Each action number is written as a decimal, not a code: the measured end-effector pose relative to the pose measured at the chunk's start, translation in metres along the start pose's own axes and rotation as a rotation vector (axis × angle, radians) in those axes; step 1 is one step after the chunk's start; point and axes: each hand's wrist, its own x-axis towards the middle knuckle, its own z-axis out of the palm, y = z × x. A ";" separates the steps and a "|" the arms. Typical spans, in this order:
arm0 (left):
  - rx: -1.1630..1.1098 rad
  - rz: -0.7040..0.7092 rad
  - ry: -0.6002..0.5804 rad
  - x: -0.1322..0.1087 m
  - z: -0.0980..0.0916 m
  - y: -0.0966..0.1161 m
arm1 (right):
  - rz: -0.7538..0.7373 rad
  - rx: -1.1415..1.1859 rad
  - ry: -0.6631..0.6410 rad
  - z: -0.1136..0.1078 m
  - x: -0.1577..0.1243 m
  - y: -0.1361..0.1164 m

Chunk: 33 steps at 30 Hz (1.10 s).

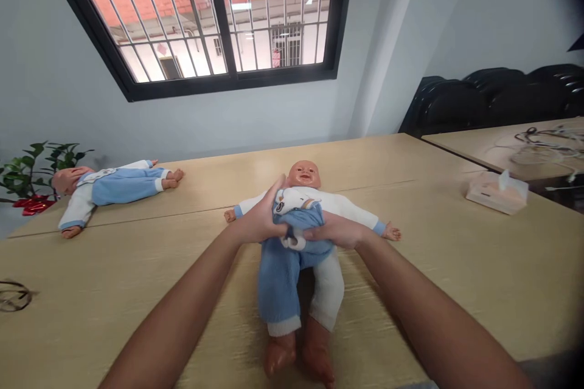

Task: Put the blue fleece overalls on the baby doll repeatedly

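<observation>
Nearest the near edge of the counter (456, 243), the feet of a baby doll (298, 237) are lying just inside that edge, toes pointing back toward the person. The doll is lying face up along the middle of the counter, head toward the far edge, arms spread to either side. One leg is wearing the blue trousers (283, 273); the other leg is showing white.

Both forearms are reaching in from the near edge, one on each side of the doll's legs. The left hand (260, 219) is gripping the bunched blue cloth at the doll's waist and chest, fingers curled closed over it. The right hand (335, 232) is pressing against the same bunched cloth from the other side, fingertips tucked into the fold and grasping it. The two hands are almost meeting over the doll's belly.

Bare wood is lying open on both sides of the doll, wide to the left and to the right. A dark wire loop (13, 296) is sitting at the left edge. A tissue box (497, 192) is resting well apart toward the right edge, near the seam with a neighbouring table (479, 146) carrying cables.

Farther back, a second doll (109, 188) is lying on its back near the far left corner, well apart from the hands. A potted plant (31, 176) is standing just beyond that corner. Behind the far edge a wall and barred window (219, 12) are closing off the room, and dark chairs (493, 97) are standing at the far right.
</observation>
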 end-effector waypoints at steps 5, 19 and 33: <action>0.276 0.143 -0.125 -0.005 0.011 0.033 | 0.029 -0.159 -0.039 0.006 -0.005 -0.014; -0.287 -0.109 -0.289 0.000 0.010 0.013 | 0.044 -0.131 0.009 -0.004 -0.008 -0.016; -0.190 -0.250 -0.662 -0.002 0.003 0.030 | 0.202 -0.300 -0.119 -0.006 -0.008 -0.028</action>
